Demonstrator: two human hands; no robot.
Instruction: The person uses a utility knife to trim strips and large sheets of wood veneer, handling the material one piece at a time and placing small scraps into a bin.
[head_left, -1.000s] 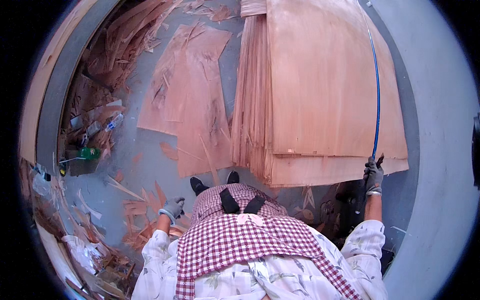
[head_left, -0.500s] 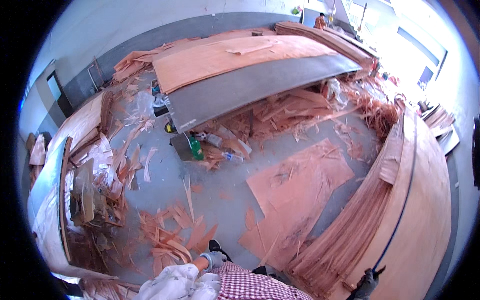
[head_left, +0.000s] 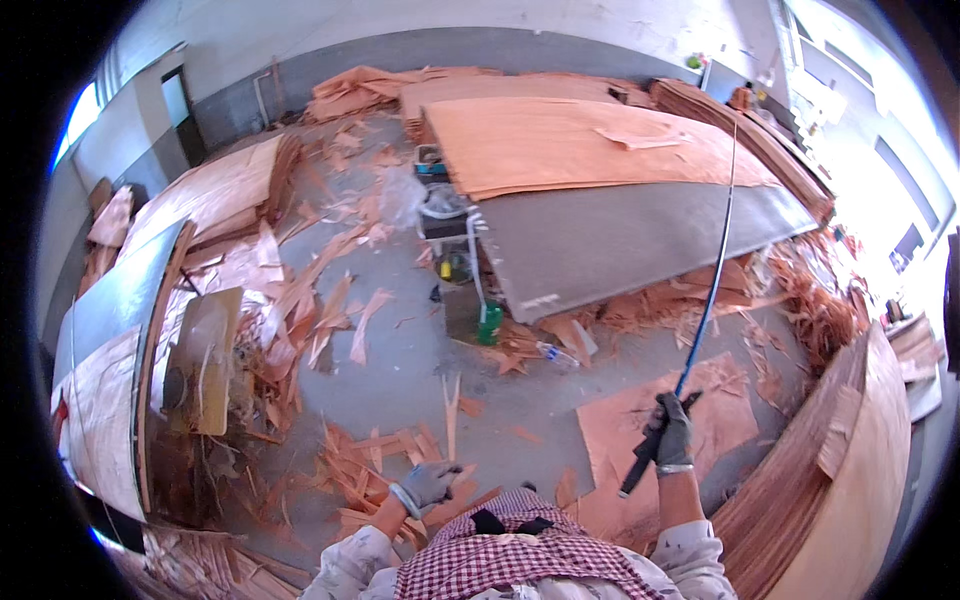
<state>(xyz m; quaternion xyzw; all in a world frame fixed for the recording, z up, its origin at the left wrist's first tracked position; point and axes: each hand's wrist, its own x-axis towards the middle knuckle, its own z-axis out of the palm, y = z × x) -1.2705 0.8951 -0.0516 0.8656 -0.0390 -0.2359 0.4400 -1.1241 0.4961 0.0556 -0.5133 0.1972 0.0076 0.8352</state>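
Note:
My right hand (head_left: pixel 676 432), in a dark grey glove, is wrapped round the black handle of a long thin rod (head_left: pixel 706 325). The rod is dark blue and rises steeply; its tip overlaps the far work table in the view. Left of the checked apron (head_left: pixel 500 560), my left hand (head_left: pixel 428 485) wears a light grey glove and holds nothing, its fingers stretched to the right. It hovers above scraps of thin wood veneer (head_left: pixel 385 445) on the floor. Below the rod handle lies a torn reddish veneer sheet (head_left: pixel 620 430).
Ahead stands a wide table with a dark top (head_left: pixel 620 250), partly covered by orange veneer (head_left: pixel 560 140). A veneer stack (head_left: pixel 850 480) lines the right side. Boards (head_left: pixel 110 370) lean at left. A green bottle (head_left: pixel 490 323) stands by the table corner; a person (head_left: pixel 741 97) is far back.
My right hand has swung from the right-hand veneer stack toward the middle, bringing the rod upright in front. My left hand has come forward from the apron. The view has turned right.

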